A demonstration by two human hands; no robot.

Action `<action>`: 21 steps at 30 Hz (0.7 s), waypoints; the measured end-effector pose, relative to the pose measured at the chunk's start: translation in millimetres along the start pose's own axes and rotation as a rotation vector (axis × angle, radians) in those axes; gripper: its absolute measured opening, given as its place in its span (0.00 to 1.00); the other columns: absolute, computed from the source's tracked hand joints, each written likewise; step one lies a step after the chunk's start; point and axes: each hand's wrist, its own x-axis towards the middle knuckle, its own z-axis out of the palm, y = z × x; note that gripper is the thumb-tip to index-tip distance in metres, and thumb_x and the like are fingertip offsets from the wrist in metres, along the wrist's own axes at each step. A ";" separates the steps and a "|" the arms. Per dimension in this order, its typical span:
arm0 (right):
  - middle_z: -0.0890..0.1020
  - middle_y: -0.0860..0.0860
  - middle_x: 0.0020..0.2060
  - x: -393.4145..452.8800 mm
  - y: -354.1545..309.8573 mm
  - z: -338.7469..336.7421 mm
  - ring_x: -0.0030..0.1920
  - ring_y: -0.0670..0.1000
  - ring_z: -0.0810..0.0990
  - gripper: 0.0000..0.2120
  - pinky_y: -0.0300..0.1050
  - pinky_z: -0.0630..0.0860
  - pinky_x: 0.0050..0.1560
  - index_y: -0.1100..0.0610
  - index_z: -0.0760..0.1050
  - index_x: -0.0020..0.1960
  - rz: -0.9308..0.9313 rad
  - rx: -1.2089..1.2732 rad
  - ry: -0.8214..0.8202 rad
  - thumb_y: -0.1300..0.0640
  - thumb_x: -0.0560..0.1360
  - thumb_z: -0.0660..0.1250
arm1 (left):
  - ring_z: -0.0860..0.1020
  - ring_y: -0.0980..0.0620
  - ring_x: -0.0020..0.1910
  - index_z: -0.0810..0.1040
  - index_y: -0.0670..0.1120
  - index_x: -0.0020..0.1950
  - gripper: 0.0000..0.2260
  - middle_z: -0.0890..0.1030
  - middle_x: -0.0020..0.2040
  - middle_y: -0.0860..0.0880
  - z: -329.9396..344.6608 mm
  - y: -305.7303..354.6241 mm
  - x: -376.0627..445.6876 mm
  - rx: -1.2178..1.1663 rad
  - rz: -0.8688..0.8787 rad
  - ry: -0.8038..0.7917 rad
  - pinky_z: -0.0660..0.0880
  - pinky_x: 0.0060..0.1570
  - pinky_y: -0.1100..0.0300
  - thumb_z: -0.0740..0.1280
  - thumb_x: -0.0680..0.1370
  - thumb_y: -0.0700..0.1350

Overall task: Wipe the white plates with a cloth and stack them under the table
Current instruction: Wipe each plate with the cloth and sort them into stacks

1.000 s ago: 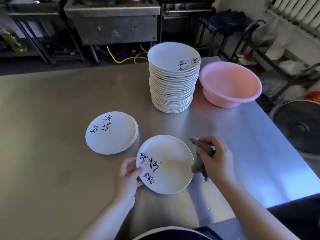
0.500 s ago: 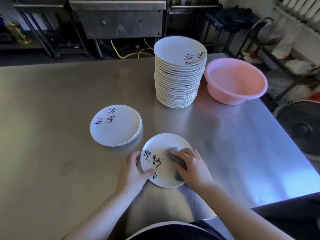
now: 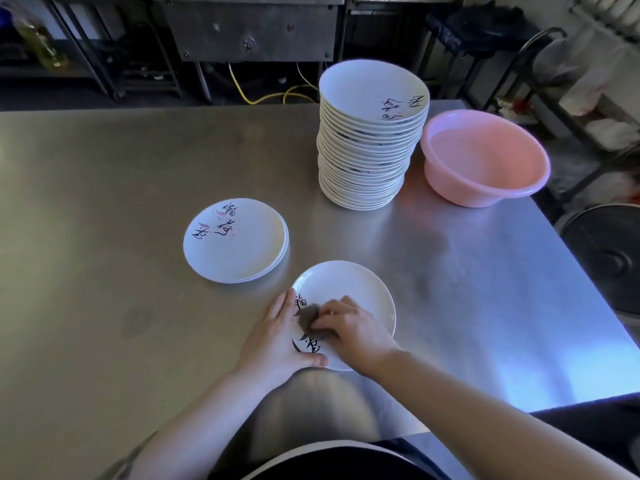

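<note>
A white plate (image 3: 349,285) with black brush lettering lies on the steel table (image 3: 104,202) near its front edge. My left hand (image 3: 277,341) holds the plate's left rim, thumb hooked over the near edge. My right hand (image 3: 353,332) presses a small grey cloth (image 3: 308,317) onto the plate's left half, fingers curled over the cloth. A low pile of like plates (image 3: 235,240) sits just beyond to the left. A tall stack of plates (image 3: 370,133) stands at the back of the table.
A pink plastic basin (image 3: 485,157) stands right of the tall stack near the table's right edge. A round dark pan (image 3: 609,254) sits off the table to the right. Steel kitchen equipment (image 3: 249,29) and yellow cables (image 3: 270,95) lie behind the table.
My right hand brought the cloth from beside the plate onto it, then slid it leftward across the lettering. My left hand stayed on the left rim.
</note>
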 end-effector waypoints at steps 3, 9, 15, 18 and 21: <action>0.81 0.44 0.47 -20.9 17.3 -15.9 0.49 0.52 0.76 0.11 0.43 0.76 0.45 0.49 0.84 0.48 -0.018 -0.011 -0.035 0.62 0.70 0.71 | 0.60 0.66 0.70 0.47 0.49 0.80 0.59 0.52 0.76 0.62 0.5 -0.1 -1.0 -0.008 0.007 0.017 0.63 0.66 0.65 0.81 0.61 0.58; 0.80 0.44 0.52 0.8 34.1 -28.4 0.54 0.52 0.75 0.12 0.47 0.76 0.50 0.48 0.84 0.51 0.224 -0.059 0.085 0.62 0.72 0.69 | 0.59 0.61 0.72 0.48 0.49 0.80 0.59 0.54 0.76 0.60 1.6 -2.1 -0.6 0.020 0.010 0.053 0.61 0.66 0.65 0.81 0.60 0.59; 0.81 0.47 0.49 27.8 31.6 -59.2 0.51 0.52 0.76 0.17 0.45 0.74 0.51 0.50 0.83 0.53 0.181 -0.001 0.192 0.68 0.71 0.67 | 0.48 0.66 0.75 0.58 0.52 0.78 0.53 0.51 0.75 0.66 -22.5 -13.3 15.8 0.143 0.235 -0.028 0.52 0.75 0.61 0.79 0.59 0.61; 0.82 0.50 0.47 45.7 22.5 -49.8 0.46 0.57 0.77 0.13 0.48 0.78 0.44 0.53 0.84 0.51 0.019 -0.076 0.242 0.63 0.70 0.67 | 0.48 0.66 0.75 0.61 0.54 0.77 0.48 0.56 0.75 0.64 -36.5 -9.1 29.3 0.274 0.350 -0.237 0.43 0.71 0.73 0.79 0.62 0.59; 0.82 0.48 0.42 54.3 21.7 -25.6 0.40 0.55 0.78 0.09 0.42 0.78 0.36 0.52 0.84 0.44 -0.101 -0.189 0.178 0.60 0.64 0.75 | 0.50 0.65 0.75 0.59 0.54 0.78 0.46 0.54 0.77 0.62 -40.8 -7.5 39.8 0.388 0.404 -0.335 0.36 0.60 0.82 0.78 0.65 0.59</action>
